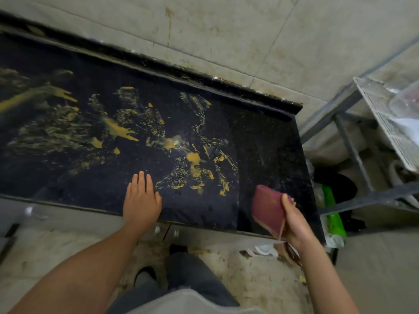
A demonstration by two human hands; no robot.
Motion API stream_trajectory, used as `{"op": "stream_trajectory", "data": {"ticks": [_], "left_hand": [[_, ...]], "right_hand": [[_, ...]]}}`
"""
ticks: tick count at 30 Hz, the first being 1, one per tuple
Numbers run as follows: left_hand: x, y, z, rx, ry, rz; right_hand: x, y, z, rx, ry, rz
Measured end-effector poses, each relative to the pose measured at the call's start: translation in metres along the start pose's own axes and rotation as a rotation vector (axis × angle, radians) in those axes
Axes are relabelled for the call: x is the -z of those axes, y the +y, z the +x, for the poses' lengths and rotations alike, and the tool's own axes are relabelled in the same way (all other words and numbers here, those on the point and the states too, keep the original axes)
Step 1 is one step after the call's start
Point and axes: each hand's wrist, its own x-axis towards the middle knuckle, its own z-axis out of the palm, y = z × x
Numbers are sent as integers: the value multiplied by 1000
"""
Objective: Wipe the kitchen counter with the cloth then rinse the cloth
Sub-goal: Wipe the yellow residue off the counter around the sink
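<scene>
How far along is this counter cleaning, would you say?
Early days. Only the right end of the counter looks free of mess. In hand: the maroon cloth, in the grip of the right hand, held over that end; the left hand rests flat near the front edge. Left: yellow smears across the middle and left, then rinsing the cloth; no sink shows.

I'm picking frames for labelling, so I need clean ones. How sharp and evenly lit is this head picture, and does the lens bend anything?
Head view: soft overall, with the cloth in the right hand and the wire rack at the right edge blurriest; dim, flat light, the counter darker toward its left end, no hard shadows; the wide lens bows the counter's edges.
</scene>
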Motion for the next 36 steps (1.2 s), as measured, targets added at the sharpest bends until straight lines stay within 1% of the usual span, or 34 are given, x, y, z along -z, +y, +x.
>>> {"op": "stream_trajectory", "data": {"ticks": [1,2,4,5,6,7,9,12,18,21,23,27,28,29,30,33,34,36], "left_hand": [[-1,0,1,4,6,-5],[-2,0,1,12,11,-10],[-2,1,1,34,10,-5],[-2,1,1,33,13,1],[-3,2,2,44,15,11],[-2,3,2,58,19,26],[-1,3,3,75,28,54],[-1,5,2,102,36,66],[-3,6,0,115,68,91],[-2,5,1,121,45,81],[0,6,1,125,17,70],[0,6,1,128,35,58],[-1,6,1,128,44,53],[-1,6,1,127,45,48],[-1,6,1,129,44,47],[2,7,1,138,16,52],[3,8,1,140,6,54],[6,9,1,142,-4,59]], "right_hand": [[-5,-13,12,42,83,20],[-11,-22,26,117,176,-56],[-25,-31,55,336,308,-394],[-31,-30,70,424,316,-570],[-37,-25,89,456,263,-709],[-43,-19,108,441,188,-814],[-58,-16,137,367,133,-962],[-79,-31,167,343,167,-1026],[-117,-84,235,433,81,-1119],[-144,-118,268,442,50,-1120],[-166,-139,285,409,70,-1057],[-217,-176,307,329,194,-721],[-228,-183,311,320,190,-683],[-238,-189,314,319,161,-694],[-244,-192,317,330,111,-760],[-242,-184,330,450,-44,-1153],[-235,-182,334,497,-82,-1241],[-216,-180,342,576,-144,-1331]]}}
